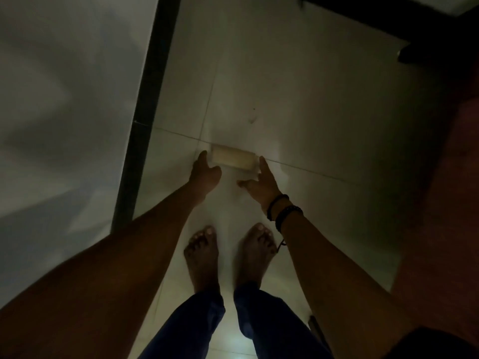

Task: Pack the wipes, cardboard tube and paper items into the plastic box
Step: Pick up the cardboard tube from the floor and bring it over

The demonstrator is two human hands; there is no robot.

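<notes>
A pale cardboard tube [233,158] lies on its side on the white tiled floor [311,99], in dim light. My left hand [204,172] is at the tube's left end with fingers spread, and my right hand [261,180] is at its right end, also spread. Both hands are close to or touching the tube's ends; a firm grip is not visible. My right wrist wears dark bead bracelets [283,208]. The plastic box, the wipes and the paper items are out of view.
My bare feet [228,252] stand just behind the hands. A dark vertical frame [145,99] with a pale panel behind it runs along the left. A reddish-brown surface [445,203] rises on the right, and dark furniture [425,19] sits at the top right.
</notes>
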